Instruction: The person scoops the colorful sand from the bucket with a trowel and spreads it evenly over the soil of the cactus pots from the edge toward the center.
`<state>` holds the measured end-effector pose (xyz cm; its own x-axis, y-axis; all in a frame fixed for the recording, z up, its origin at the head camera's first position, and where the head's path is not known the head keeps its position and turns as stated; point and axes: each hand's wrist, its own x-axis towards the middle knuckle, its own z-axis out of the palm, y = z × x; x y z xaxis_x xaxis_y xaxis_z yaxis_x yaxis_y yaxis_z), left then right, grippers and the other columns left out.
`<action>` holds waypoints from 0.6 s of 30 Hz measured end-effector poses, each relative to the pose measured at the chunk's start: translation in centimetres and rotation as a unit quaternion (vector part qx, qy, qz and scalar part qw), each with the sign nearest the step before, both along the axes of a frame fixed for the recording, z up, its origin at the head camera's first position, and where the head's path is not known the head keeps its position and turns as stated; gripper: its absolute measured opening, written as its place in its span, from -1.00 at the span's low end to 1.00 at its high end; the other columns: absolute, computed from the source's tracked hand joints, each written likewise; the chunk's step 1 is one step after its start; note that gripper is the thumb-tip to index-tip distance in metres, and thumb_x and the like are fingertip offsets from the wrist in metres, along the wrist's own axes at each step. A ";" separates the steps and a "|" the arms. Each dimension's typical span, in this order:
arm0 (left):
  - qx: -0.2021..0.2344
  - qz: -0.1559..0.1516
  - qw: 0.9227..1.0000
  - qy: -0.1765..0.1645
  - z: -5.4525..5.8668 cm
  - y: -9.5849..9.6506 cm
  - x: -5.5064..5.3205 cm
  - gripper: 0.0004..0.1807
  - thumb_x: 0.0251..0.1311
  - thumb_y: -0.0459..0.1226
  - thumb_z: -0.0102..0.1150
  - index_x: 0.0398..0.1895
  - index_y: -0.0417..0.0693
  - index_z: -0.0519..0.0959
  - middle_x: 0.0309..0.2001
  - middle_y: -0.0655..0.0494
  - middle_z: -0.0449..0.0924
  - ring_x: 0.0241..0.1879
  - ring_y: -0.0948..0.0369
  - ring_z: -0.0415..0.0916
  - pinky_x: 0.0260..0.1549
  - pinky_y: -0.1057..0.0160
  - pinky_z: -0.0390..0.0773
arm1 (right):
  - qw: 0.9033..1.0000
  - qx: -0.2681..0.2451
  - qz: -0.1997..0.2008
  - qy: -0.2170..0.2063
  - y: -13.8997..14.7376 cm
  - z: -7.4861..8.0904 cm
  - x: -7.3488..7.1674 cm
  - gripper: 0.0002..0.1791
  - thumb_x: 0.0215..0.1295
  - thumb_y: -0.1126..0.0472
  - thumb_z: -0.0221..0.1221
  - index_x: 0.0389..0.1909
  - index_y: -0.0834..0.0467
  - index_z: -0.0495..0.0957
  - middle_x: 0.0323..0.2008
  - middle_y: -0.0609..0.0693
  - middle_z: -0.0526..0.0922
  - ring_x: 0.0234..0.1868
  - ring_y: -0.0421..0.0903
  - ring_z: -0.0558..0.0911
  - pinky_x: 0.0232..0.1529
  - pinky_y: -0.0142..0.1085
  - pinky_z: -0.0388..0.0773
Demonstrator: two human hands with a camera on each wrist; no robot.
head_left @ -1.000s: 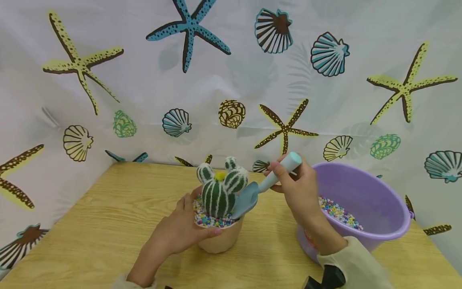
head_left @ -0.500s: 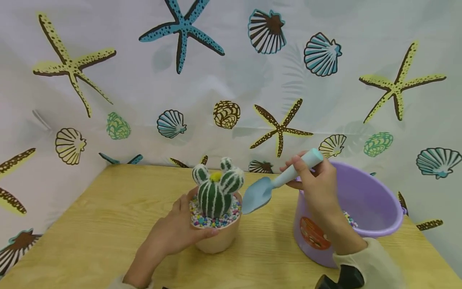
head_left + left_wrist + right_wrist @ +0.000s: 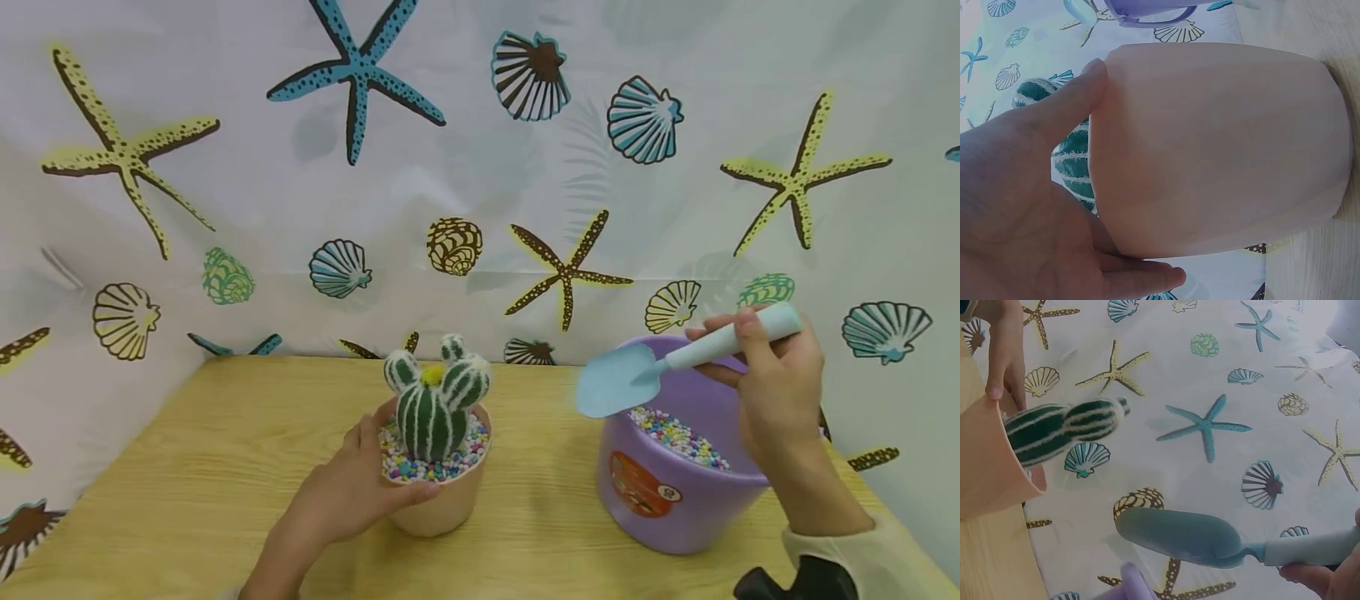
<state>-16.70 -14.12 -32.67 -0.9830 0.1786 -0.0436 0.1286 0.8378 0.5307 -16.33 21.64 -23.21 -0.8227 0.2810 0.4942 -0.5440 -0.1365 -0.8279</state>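
Observation:
A toy cactus (image 3: pixel 431 423), green with white stripes and a yellow tuft, stands upright in a peach flowerpot (image 3: pixel 438 510). Colourful small pebbles (image 3: pixel 401 467) surround its base inside the pot. My left hand (image 3: pixel 333 493) grips the pot near its rim, thumb on the near side; in the left wrist view the pot wall (image 3: pixel 1222 150) fills most of the picture. My right hand (image 3: pixel 783 396) holds a light blue trowel (image 3: pixel 618 382) by its handle. The trowel's blade lies over the left rim of a purple bucket (image 3: pixel 693 512) in the head view, and no pebbles show on it.
More colourful pebbles (image 3: pixel 678 437) lie inside the bucket, which has an orange label (image 3: pixel 641 486) on its front. Pot and bucket stand apart on a wooden table (image 3: pixel 225 467). Behind them hangs a white cloth (image 3: pixel 480 167) printed with shells and starfish.
My right hand has carried the trowel away from the pot's right rim, rightward to the bucket. The left hand keeps its hold on the pot. The head view has shifted slightly.

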 end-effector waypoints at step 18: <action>-0.011 -0.001 1.000 0.026 0.2 -0.3 0.2 0.26 -0.11 0.34 0.26 0.52 -0.02 -0.17 0.33 -0.48 0.10 -0.07 -0.24 0.54 -0.32 -0.15 0.54 | 0.998 -0.007 -0.057 -0.020 7.2 -1.8 -1.7 -0.92 0.43 0.28 -0.03 -0.22 0.20 0.27 -0.47 -0.05 0.69 -0.45 -0.20 0.73 -0.53 -0.36 0.62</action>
